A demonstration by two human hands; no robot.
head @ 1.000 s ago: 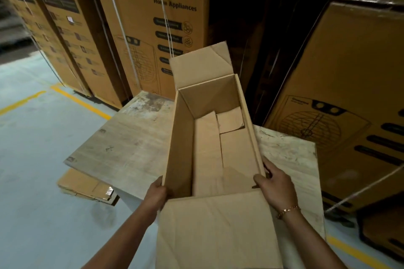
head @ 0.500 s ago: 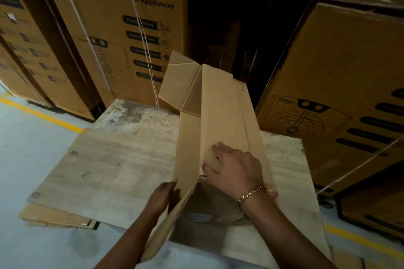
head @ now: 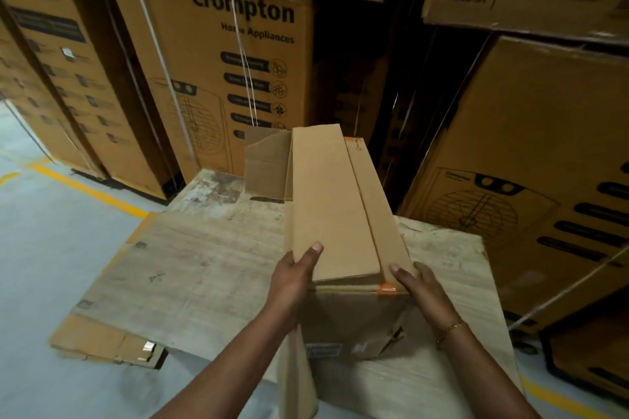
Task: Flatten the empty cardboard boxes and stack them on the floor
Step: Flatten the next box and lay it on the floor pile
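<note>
Long brown cardboard box (head: pixel 333 207) over pale worn wooden board (head: pixel 204 265), both hands at near end.
L hand (head: pixel 292 286) grips near-left edge, thumb on top; R hand (head: pixel 422 289) pinches near-right corner. Grey floor (head: pixel 51 265) stretches left; printed cartons (head: pixel 238 61) close behind.

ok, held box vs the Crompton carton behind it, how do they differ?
The held box is plain; the Crompton carton carries black print. The held box is far smaller, gripped by left hand and right hand; the Crompton carton stands strapped in white. The held box has a loose far flap; the Crompton carton looks closed. Both are brown cardboard.
</note>
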